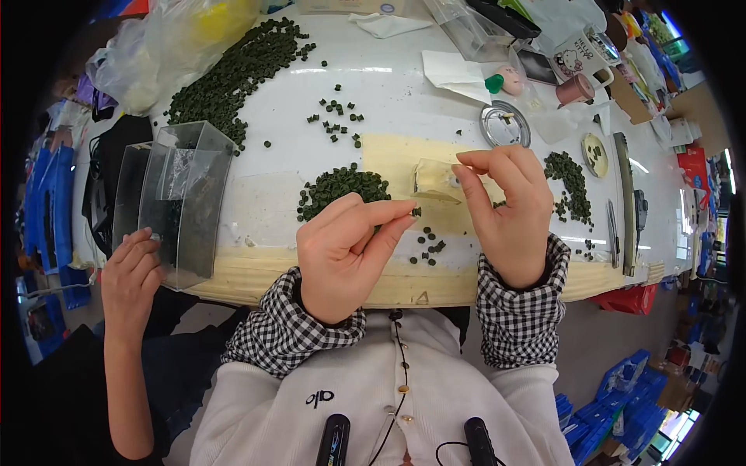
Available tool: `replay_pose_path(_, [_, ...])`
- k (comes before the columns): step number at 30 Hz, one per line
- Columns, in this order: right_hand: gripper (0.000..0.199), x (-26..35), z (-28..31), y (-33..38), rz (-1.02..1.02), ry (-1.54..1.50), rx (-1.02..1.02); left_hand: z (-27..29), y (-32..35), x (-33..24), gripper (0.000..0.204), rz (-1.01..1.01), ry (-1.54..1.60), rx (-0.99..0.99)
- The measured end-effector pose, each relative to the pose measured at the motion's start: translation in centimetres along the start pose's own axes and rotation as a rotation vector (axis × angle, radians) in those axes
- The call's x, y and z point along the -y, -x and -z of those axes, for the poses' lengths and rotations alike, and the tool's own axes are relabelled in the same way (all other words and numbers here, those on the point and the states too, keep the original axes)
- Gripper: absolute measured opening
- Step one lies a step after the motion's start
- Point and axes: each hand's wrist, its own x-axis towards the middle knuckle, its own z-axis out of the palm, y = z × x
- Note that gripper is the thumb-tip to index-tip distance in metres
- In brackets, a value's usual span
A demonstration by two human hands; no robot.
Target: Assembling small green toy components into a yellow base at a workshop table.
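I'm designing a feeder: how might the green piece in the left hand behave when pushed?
The green piece looks light, being tiny beside the left hand pinching it. It might roll, since similar heaped pieces look short and rounded.

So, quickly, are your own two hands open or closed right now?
Left hand: closed, pinching a small dark green piece.
Right hand: half-closed; cannot tell whether it holds anything.
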Motion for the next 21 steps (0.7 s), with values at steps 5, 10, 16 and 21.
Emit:
replay_pose_path(5, [0.011, -0.1, -0.1, 0.2, -0.002, -0.035, -0.022, -0.1, 0.0, 0.1, 0.019, 0.006, 0.019, -0.009])
replay_pose_path(10, [0.008, -0.1, 0.3, 0.2, 0.003, 0.000, -0.016, -0.1, 0.1, 0.2, 0.020, 0.010, 0.018, -0.009])
replay_pose_path(16, [0.009, 2.0, 2.3, 0.6, -0.040, -0.105, -0.312, -0.1, 0.0, 0.2, 0.021, -0.014, 0.005, -0.011])
replay_pose_path(21, [0.010, 1.7, 1.8, 1.3, 0.006, -0.419, -0.094, -0.2, 0.0, 0.1, 0.021, -0.016, -0.008, 0.012])
